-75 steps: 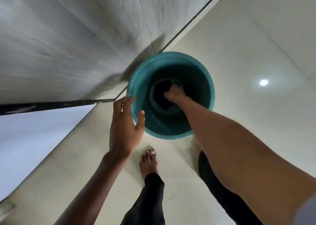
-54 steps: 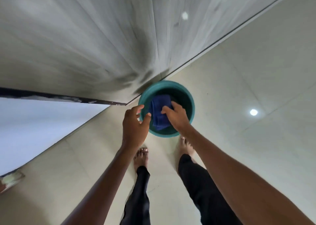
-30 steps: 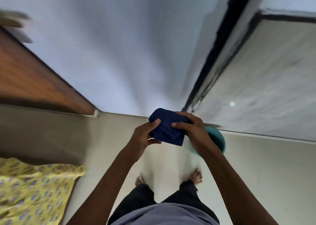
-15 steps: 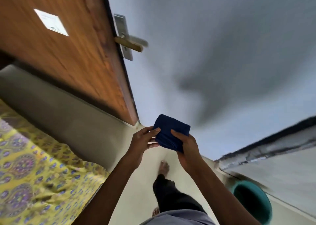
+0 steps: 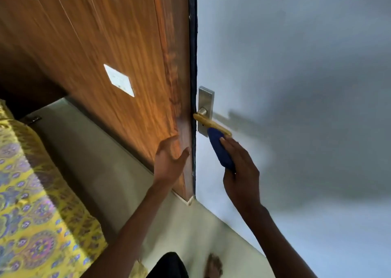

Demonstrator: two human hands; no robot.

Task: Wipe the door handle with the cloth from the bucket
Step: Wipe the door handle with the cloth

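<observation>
In the head view, the right hand (image 5: 241,167) grips a folded blue cloth (image 5: 220,148), fingers wrapped around its far side. The top end of the cloth touches the underside of the yellowish door handle (image 5: 211,125), which sticks out just above that hand from a silver plate (image 5: 205,102). The left hand (image 5: 169,161) lies flat and open against the wooden door (image 5: 118,51), its thumb near the dark door edge (image 5: 193,66), holding nothing. The cloth and handle sit just right of the left hand, across that edge. A pale label (image 5: 119,80) is on the door above and left of the left hand. Below the left forearm lies a yellow patterned fabric (image 5: 36,214). Right of the right hand is a plain grey wall (image 5: 306,66).
</observation>
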